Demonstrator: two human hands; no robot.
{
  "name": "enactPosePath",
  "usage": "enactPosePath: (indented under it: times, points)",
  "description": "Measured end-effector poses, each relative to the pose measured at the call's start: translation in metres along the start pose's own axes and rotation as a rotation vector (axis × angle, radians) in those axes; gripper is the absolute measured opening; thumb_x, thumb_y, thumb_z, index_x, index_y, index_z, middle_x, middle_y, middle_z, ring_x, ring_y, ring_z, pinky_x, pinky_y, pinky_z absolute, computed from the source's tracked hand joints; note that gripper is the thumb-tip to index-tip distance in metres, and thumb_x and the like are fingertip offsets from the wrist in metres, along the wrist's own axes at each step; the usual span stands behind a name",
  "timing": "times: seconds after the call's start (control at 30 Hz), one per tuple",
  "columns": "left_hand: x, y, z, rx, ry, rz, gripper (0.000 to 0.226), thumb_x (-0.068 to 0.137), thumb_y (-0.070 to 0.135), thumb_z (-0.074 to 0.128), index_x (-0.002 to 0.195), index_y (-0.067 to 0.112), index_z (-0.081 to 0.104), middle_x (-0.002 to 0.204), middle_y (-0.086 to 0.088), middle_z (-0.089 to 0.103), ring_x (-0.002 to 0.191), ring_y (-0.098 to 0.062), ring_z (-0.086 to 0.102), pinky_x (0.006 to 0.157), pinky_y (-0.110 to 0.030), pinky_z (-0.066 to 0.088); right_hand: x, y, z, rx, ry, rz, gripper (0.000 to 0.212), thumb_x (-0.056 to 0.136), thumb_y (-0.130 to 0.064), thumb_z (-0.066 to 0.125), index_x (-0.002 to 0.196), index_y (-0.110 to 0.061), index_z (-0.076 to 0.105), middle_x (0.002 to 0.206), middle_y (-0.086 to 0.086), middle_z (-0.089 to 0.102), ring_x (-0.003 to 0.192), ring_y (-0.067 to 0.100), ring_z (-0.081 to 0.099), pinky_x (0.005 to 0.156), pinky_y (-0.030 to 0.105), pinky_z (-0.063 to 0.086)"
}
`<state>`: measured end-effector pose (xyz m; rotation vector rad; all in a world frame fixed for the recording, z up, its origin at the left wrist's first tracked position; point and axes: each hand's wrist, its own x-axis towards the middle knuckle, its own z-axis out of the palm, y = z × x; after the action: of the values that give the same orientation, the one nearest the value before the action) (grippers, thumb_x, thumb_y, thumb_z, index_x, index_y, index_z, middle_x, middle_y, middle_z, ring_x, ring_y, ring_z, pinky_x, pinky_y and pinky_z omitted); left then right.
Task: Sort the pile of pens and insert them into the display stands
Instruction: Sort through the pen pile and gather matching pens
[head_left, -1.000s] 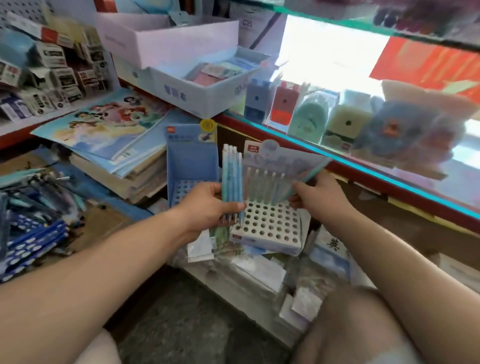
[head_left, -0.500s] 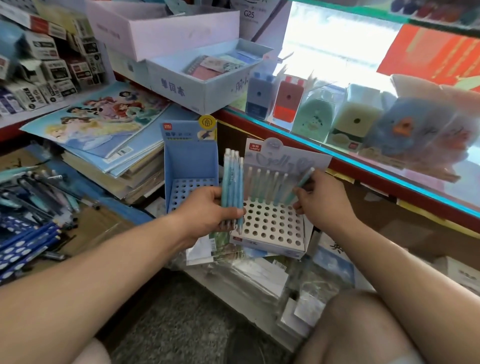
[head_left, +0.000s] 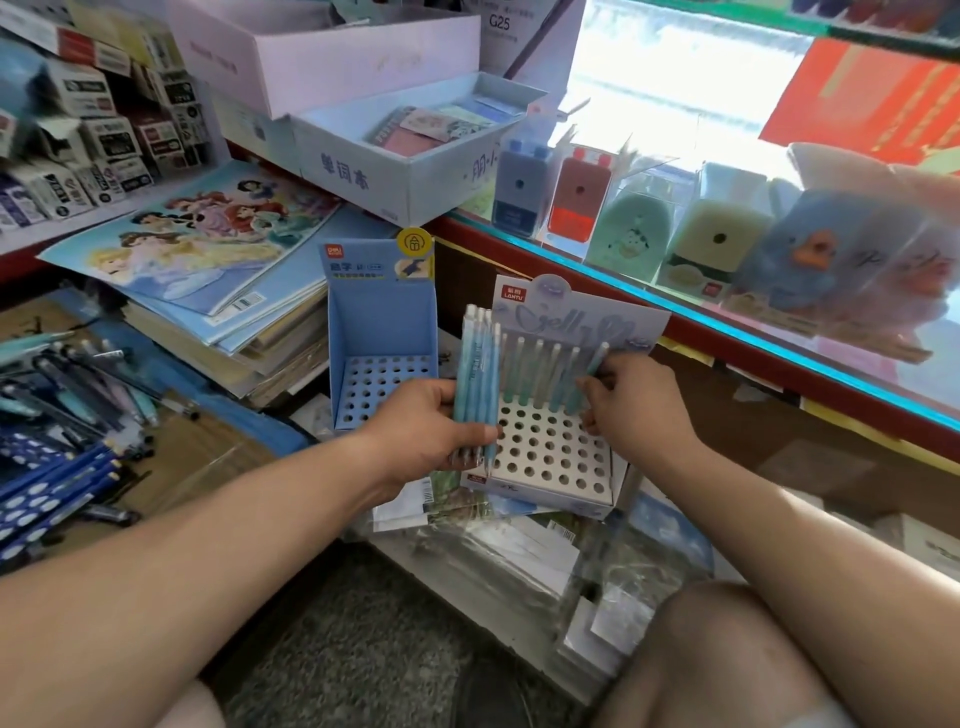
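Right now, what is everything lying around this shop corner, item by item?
white stand: one, white, centre, most holes unfilled
standing pens: about five, pale teal, its back row
end pen: one, teal, that row's right end
blue stand: one, blue, left of white stand, no pens
pen bundle: about four, light blue, upright
loose pens: many, dark and teal, far left
blue pencils: many, dark blue, lower left
picture books: stack, colourful, left
sharpeners: several, mixed colours, glass counter
left hand: grips pen bundle
right hand: pinches end pen
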<state>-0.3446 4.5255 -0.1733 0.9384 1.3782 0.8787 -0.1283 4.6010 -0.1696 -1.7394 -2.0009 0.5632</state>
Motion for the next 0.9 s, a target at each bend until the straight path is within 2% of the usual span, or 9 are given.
enactPosePath:
  times: [0.17,0.33,0.47,0.6,0.7,0.8,0.9]
  points:
    - [-0.001,0.001,0.002,0.003,-0.013,-0.001,0.032,0.084,0.0,0.076,0.11,0.015,0.066,0.106,-0.008,0.075,0.096,-0.02,0.074,0.069,-0.026,0.061,0.0,-0.001,0.004,-0.111,-0.051,0.018,0.014,0.101,-0.021,0.058,0.098,-0.013,0.069,0.089,0.004,0.07,0.077,0.022,0.07,0.079,0.045,0.061]
    - [-0.001,-0.001,0.002,0.021,-0.024,0.001,0.033,0.083,0.001,0.077,0.112,0.015,0.067,0.104,-0.006,0.076,0.093,-0.017,0.075,0.069,-0.026,0.061,0.002,-0.002,-0.003,-0.019,0.003,0.039,0.019,0.102,-0.029,0.058,0.1,-0.015,0.071,0.079,0.001,0.071,0.063,0.015,0.071,0.069,0.041,0.063]
    - [-0.001,-0.002,0.002,0.051,-0.028,0.001,0.037,0.083,0.002,0.078,0.116,0.013,0.067,0.103,-0.007,0.077,0.093,-0.018,0.075,0.072,-0.028,0.061,0.001,-0.005,-0.004,-0.004,0.064,-0.011,0.018,0.102,-0.026,0.057,0.096,-0.015,0.07,0.081,-0.001,0.07,0.066,0.015,0.071,0.07,0.043,0.063]
    - [-0.002,-0.003,0.002,0.069,-0.038,0.005,0.041,0.082,0.003,0.078,0.12,0.011,0.066,0.106,-0.007,0.076,0.099,-0.02,0.074,0.081,-0.033,0.062,0.001,-0.006,-0.004,-0.033,0.059,-0.02,0.018,0.102,-0.026,0.057,0.095,-0.015,0.07,0.082,-0.002,0.069,0.071,0.016,0.069,0.072,0.044,0.062]
    - [-0.004,-0.001,0.005,0.051,-0.062,0.004,0.04,0.083,0.001,0.077,0.12,0.009,0.066,0.107,-0.008,0.076,0.098,-0.019,0.074,0.08,-0.03,0.062,-0.004,-0.009,-0.009,-0.062,0.031,-0.013,0.024,0.1,-0.028,0.06,0.084,-0.013,0.07,0.075,0.001,0.069,0.066,0.016,0.069,0.07,0.044,0.062]
    - [-0.007,0.001,0.008,0.04,-0.132,-0.007,0.035,0.084,0.0,0.075,0.117,0.009,0.067,0.105,-0.008,0.077,0.097,-0.019,0.075,0.077,-0.03,0.062,-0.017,-0.022,-0.014,0.114,-0.006,0.013,0.031,0.099,-0.039,0.061,0.08,-0.015,0.069,0.072,0.002,0.07,0.061,0.014,0.068,0.06,0.035,0.059]
    - [-0.009,0.004,0.013,0.044,-0.21,-0.007,0.03,0.086,-0.003,0.072,0.114,0.009,0.068,0.102,-0.007,0.078,0.096,-0.019,0.075,0.074,-0.027,0.061,-0.028,-0.036,-0.02,0.499,-0.191,0.029,0.018,0.099,-0.035,0.063,0.104,-0.019,0.07,0.09,-0.001,0.073,0.067,0.01,0.068,0.054,0.023,0.053]
